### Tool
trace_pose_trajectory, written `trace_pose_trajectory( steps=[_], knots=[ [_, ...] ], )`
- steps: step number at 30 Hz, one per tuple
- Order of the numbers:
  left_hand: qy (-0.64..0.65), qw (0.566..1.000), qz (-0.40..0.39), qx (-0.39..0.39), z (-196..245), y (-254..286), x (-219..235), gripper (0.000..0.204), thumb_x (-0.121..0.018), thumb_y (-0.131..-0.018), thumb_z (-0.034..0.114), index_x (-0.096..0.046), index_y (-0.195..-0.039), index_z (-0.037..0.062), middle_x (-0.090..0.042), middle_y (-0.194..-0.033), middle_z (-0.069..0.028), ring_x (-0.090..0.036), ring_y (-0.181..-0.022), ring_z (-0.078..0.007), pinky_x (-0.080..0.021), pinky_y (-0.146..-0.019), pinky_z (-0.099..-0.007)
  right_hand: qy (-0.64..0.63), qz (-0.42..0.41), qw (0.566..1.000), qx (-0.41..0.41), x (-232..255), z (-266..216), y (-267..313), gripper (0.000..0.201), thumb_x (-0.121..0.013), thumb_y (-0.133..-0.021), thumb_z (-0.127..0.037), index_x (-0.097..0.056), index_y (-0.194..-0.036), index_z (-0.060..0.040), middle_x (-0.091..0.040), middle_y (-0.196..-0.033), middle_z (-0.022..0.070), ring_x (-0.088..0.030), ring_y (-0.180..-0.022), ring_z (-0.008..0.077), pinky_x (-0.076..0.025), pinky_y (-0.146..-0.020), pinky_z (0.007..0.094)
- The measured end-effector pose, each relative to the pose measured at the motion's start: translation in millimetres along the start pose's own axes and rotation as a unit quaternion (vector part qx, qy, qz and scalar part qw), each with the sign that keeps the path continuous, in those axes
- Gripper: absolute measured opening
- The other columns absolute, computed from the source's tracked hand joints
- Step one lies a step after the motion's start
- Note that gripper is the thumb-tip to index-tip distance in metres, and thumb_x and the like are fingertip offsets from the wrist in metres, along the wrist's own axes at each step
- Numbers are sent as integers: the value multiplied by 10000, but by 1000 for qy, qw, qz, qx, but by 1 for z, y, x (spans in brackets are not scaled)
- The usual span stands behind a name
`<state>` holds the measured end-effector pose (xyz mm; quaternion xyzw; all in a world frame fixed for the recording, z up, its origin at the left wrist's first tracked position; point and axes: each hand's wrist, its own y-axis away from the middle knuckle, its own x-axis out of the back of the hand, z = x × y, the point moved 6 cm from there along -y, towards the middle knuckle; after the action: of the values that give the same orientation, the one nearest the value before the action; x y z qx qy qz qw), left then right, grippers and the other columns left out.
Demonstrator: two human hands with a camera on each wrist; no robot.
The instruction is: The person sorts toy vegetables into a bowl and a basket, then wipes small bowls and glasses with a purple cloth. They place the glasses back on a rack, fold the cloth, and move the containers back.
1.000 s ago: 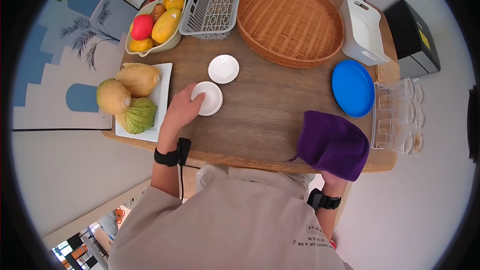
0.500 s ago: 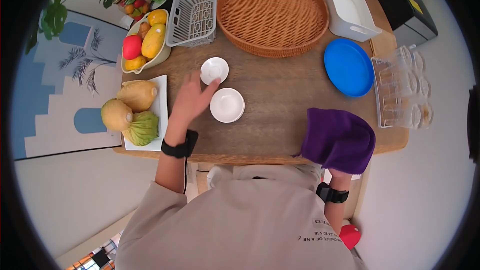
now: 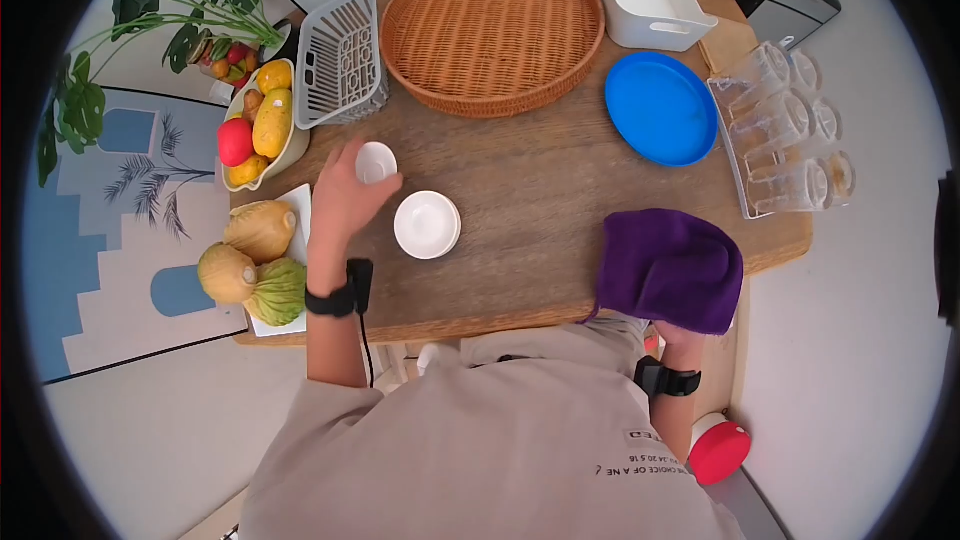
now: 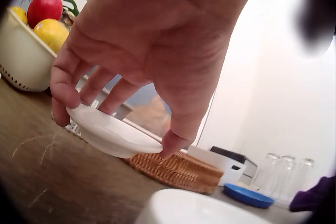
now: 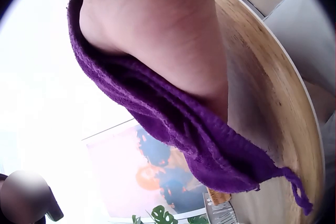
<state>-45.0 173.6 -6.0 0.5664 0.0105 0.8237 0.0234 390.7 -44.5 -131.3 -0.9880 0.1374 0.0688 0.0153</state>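
My left hand (image 3: 342, 198) holds a small white dish (image 4: 113, 132) by its rim, thumb on one side and fingers on the other. In the left wrist view the dish is tilted and raised over the wooden table. Just right of that hand stands a stack of similar white dishes (image 3: 427, 224). A purple cloth (image 3: 670, 270) with a hanging loop covers my right hand (image 5: 163, 35) like a loose mitt, near the table's front right edge. Only the heel of that hand and the wrist show; its fingers are hidden inside the cloth.
Vegetables (image 3: 258, 230) lie on a white tray at the left, with a fruit basket (image 3: 296, 145) behind. A grey basket (image 3: 310, 80), a round wicker tray (image 3: 490, 105) and a white bin (image 3: 660, 35) line the back. A blue plate (image 3: 660, 108) and glass mugs (image 3: 785, 130) are at right.
My left hand has moved from the dish stack to the separate dish farther back, and has picked it up by the rim. The cloth-covered right hand stays about where it was.
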Motion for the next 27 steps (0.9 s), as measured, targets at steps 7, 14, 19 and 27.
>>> trace_pose_trajectory(
  steps=[7,14,19,27],
  knots=[
    [-63,997,-39,-39,42,70,-11,793,-780,-734,386,-548,-1388,1,-629,-1238,-201,-669,-1060,-380,-556,-888,-451,-219,-51,969,-104,-42,-1,-43,792,-771,-878,-124,-325,-1530,-58,-462,-1502,125,-489,-1350,266,-428,-1134,426],
    [-96,993,-52,-47,51,72,-23,825,-763,-754,426,-533,-1392,-43,-644,-1214,-217,-708,-969,-383,-587,-814,-455,46,-77,996,-24,-59,-4,-59,771,-792,-859,-112,-378,-1507,-49,-525,-1447,115,-531,-1303,241,-464,-1085,382],
    [-107,992,-59,-19,55,75,-33,855,-764,-783,494,-518,-1405,-39,-629,-1239,-269,-681,-1022,-432,-567,-861,-478,34,-51,998,15,-35,-8,-51,667,-778,-881,-130,-453,-1455,-33,-575,-1377,97,-564,-1241,217,-487,-1036,358],
    [-80,991,-100,-30,62,73,-40,1060,-875,-700,416,-341,-1500,-30,-569,-1330,-290,-631,-1139,-445,-543,-921,-489,-86,37,995,-30,10,13,-33,568,-720,-925,-126,-478,-1431,-33,-607,-1317,93,-600,-1171,207,-518,-984,354]
  ],
)
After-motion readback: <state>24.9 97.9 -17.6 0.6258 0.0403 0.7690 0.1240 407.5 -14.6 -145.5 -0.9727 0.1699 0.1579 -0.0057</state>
